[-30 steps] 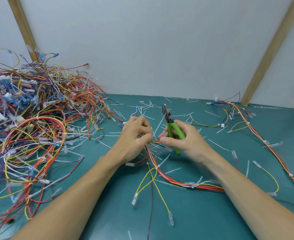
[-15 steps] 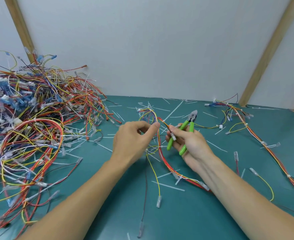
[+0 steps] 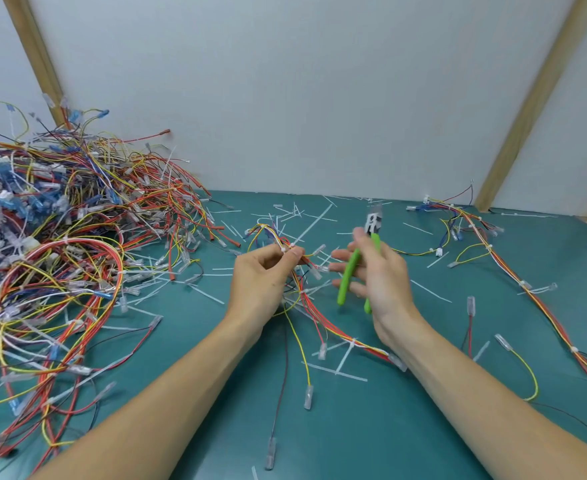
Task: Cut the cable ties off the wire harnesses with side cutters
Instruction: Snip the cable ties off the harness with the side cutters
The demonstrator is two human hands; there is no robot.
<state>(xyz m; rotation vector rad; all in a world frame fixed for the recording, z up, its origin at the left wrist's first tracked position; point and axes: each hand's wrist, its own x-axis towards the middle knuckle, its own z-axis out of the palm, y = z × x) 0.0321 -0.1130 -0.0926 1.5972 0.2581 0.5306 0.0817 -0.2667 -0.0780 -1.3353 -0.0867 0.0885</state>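
Left hand [image 3: 264, 275] pinches wires [image 3: 305, 299] up off table [image 3: 423, 427] middle, showing tie; right hand [image 3: 378, 275] grips cutters [image 3: 354, 268], fingers loose, tip away

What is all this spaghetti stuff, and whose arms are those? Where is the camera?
The camera sits on a person's head, looking down at their own two arms over a teal table top. The left hand pinches a thin bundle of red and yellow wires. The right hand holds green-handled side cutters, a snipping tool. At the left lies a big tangled pile of coloured wires. The little white plastic strips scattered about look like cut cable ties.
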